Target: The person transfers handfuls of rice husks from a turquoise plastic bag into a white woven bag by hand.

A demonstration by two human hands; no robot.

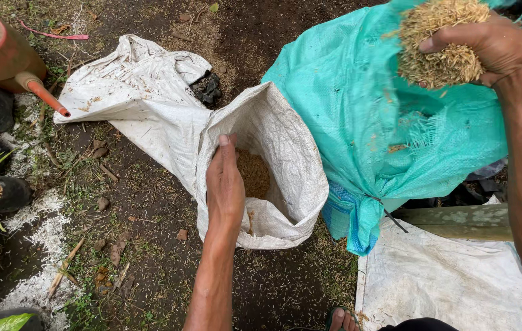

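The orange watering can (0, 52) and teal sack (383, 122) run off the top edge, partly unseen

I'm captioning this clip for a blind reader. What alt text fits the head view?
A person's right hand lifts a fistful of dry husks above a teal woven sack, while the left hand holds open the mouth of a white woven sack on bare soil. An orange watering can stands at upper left.

Left hand (225, 184) grips the rim of an open white sack (285, 159) containing husks. Right hand (488, 46) holds a clump of husks (442, 40) above a teal sack (359, 104). Orange watering can (3, 55) stands at upper left.
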